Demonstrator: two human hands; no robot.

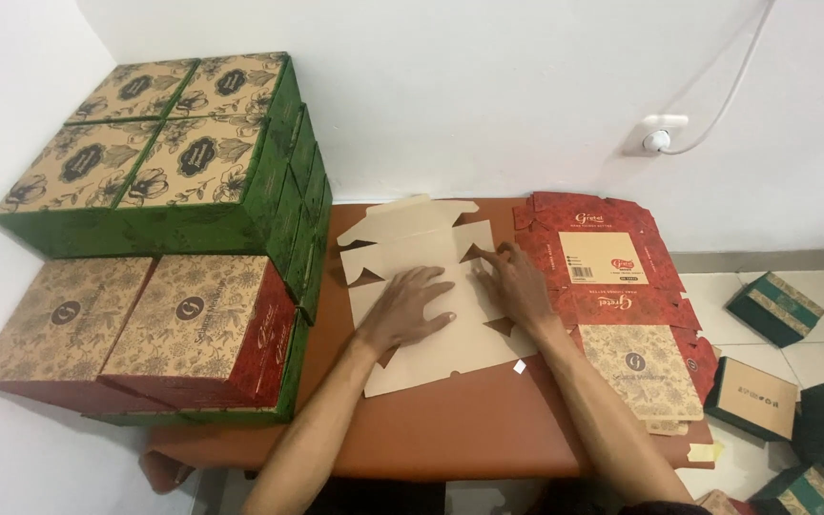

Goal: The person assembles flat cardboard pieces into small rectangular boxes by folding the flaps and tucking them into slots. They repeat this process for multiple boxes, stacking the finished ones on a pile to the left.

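A flat, unfolded cardboard box blank [431, 286] lies plain side up on the brown table [450, 429]. My left hand [407, 307] rests palm down on the middle of the blank, fingers spread. My right hand [517, 281] presses on its right part, fingertips at a notched fold near the top right flap. Neither hand grips anything. Just right of the blank lies a stack of flat red printed box blanks [612, 286].
Assembled boxes are stacked at the left: green ones [164, 162] on top and behind, red ones [145, 329] in front. Several small green boxes [793, 381] lie on the tiled floor at right. A wall socket with a white cable [660, 133] is behind.
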